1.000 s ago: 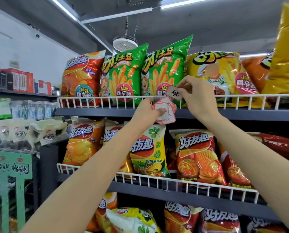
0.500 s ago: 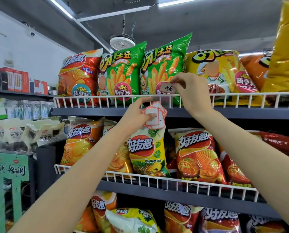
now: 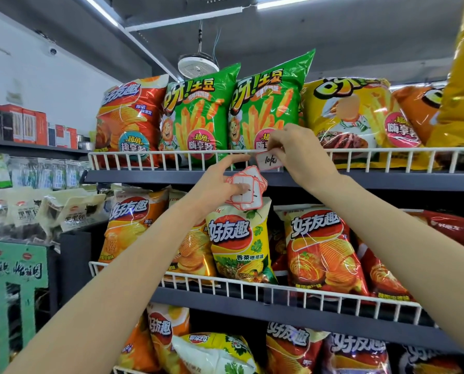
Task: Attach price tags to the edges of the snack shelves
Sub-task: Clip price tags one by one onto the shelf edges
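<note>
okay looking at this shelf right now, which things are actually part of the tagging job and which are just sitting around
In the job:
- right hand pressing the price tag at the top shelf rail
- left hand holding the stack of spare tags

Just around:
- green fries bags
- red boxes on the left shelf
- ceiling lamp

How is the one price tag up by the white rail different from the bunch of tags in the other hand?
The single tag sits pressed against the top shelf's white wire rail, pinched by the right hand; the bunch of tags sits lower, in front of the shelf edge, in the left hand.
The single tag is one piece with handwriting; the bunch is several fanned, overlapping tags.
Both are white with red borders.
</note>
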A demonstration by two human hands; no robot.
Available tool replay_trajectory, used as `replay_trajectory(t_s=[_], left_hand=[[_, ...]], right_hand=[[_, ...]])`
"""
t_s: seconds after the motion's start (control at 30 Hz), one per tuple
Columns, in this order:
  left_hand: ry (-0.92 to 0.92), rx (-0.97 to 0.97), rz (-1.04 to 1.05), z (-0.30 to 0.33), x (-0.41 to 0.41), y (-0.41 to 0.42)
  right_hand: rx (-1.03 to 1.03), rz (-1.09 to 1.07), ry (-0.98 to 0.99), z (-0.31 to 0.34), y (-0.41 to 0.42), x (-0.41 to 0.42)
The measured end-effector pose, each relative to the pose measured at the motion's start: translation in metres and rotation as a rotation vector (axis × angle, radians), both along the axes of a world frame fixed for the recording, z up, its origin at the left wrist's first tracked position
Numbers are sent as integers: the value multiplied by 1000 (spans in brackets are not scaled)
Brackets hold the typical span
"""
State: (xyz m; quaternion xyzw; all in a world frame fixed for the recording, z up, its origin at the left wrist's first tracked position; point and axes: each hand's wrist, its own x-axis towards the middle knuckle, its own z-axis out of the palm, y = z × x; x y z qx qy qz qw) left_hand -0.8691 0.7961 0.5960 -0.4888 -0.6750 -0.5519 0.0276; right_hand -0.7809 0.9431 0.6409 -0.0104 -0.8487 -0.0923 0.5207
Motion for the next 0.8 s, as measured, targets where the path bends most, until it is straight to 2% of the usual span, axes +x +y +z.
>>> replay_trajectory(t_s=[0.23, 0.43, 0.8], left_hand=[[15, 9, -1, 0, -4, 2], [2, 17, -2, 0, -5, 4], [29, 19, 25, 2, -2, 5]], right_hand=[[3, -93, 71, -9, 2, -3], [123, -198, 96, -15, 4, -6], [66, -138, 99, -17, 4, -6]])
